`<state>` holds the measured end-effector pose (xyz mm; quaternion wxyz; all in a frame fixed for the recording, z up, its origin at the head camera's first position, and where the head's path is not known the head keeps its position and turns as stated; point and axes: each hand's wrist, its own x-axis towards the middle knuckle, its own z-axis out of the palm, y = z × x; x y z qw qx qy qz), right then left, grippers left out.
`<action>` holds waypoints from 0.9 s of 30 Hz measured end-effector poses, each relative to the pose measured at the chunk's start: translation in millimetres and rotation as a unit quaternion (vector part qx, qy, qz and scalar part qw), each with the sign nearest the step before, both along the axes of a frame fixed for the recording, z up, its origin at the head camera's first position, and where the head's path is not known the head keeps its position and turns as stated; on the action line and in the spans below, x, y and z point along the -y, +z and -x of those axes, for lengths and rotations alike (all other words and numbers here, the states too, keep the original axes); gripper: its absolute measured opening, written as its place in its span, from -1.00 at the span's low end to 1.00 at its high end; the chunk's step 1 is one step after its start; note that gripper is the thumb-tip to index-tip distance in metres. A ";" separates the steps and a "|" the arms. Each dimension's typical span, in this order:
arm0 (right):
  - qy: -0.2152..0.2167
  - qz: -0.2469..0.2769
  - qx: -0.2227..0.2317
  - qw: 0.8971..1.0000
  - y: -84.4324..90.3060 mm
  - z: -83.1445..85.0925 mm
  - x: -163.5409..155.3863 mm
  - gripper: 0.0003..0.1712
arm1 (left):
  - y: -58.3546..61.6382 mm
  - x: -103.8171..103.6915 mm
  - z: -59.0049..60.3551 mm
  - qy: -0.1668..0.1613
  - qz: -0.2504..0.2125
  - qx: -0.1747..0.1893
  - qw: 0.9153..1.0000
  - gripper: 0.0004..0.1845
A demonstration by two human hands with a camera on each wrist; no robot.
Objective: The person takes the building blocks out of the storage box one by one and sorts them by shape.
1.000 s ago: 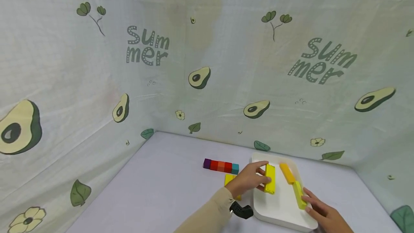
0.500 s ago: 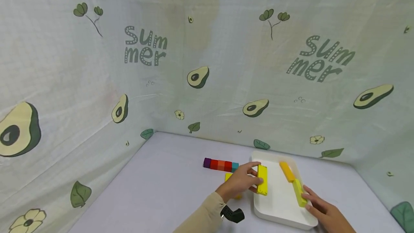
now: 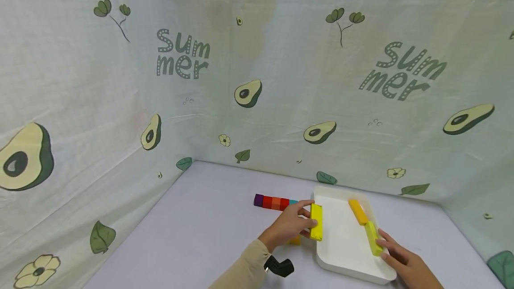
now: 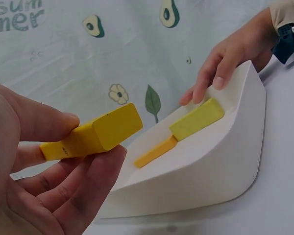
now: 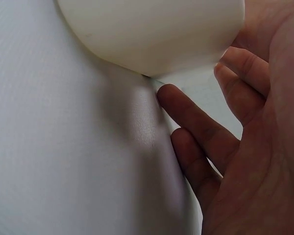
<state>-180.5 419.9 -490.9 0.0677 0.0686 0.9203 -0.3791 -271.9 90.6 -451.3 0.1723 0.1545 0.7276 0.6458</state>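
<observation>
My left hand (image 3: 290,226) pinches a yellow block (image 3: 316,222) between thumb and fingers and holds it over the left rim of the white tray (image 3: 341,253). In the left wrist view the yellow block (image 4: 95,134) hangs in the air beside the tray (image 4: 210,171). A yellow-green block (image 3: 373,237) and an orange block (image 3: 357,211) lie in the tray along its right side. My right hand (image 3: 401,264) rests at the tray's near right corner, its straight fingertips touching the yellow-green block (image 4: 196,119). The right wrist view shows those fingers (image 5: 206,132) under the tray's rim (image 5: 152,34).
A row of coloured cubes (image 3: 274,202), purple to teal, lies on the pale table left of the tray. Another yellow block (image 3: 295,240) lies partly hidden under my left hand. Avocado-print cloth walls close in the back and both sides.
My left hand has carried the yellow block leftward from inside the tray to its left rim. My right hand has stayed on the yellow-green block.
</observation>
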 end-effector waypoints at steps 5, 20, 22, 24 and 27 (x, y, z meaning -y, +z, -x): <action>-0.006 0.006 0.010 1.000 -2.1 0.4 1.2 -0.12 | -1.4 17.0 1.7 -0.009 0.010 -0.008 1.000 -0.40; -0.003 0.002 0.005 1.000 -1.8 0.0 -1.4 -0.13 | -9.6 38.9 0.0 0.001 -0.004 -0.003 1.000 -0.40; -0.001 -0.002 0.002 1.000 -1.1 -0.4 -0.6 -0.15 | -11.3 41.8 1.4 0.003 -0.001 -0.006 1.000 -0.40; 0.001 -0.004 -0.001 1.000 -0.6 -0.2 -0.2 -0.16 | -12.4 45.4 3.2 0.004 0.000 -0.009 1.000 -0.40; -0.002 -0.002 0.000 1.000 -0.2 0.4 0.2 -0.17 | -12.3 52.1 6.1 0.007 -0.001 -0.010 1.000 -0.40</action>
